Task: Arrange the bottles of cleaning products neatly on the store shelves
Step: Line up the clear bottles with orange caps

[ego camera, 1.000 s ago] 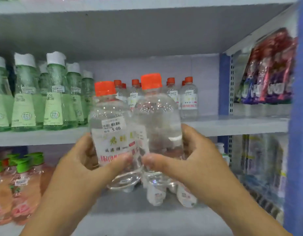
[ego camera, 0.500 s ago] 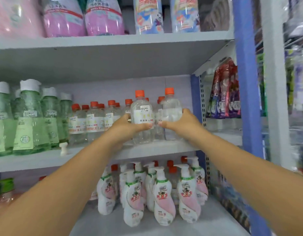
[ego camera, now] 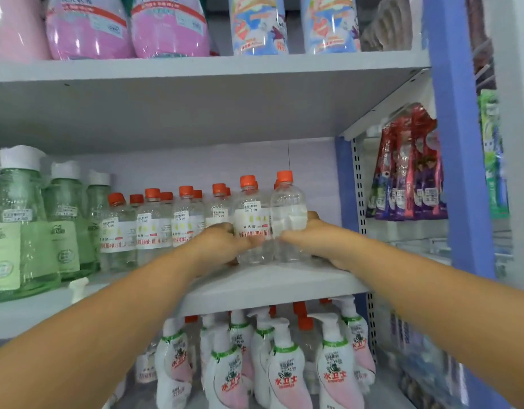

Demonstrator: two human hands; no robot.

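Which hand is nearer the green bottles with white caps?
Left. The left hand holds a clear orange-capped bottle closer to the green bottles; the right hand is farther right.

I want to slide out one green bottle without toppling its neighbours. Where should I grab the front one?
Probably the front green bottle by its narrow neck under the white cap, reaching from the front: its body flares wide and other green bottles stand close on its right.

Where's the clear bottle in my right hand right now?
In the head view, the clear bottle stands on the middle shelf at the right end of the orange-capped row, beside the bottle in the left hand, gripped by the right hand.
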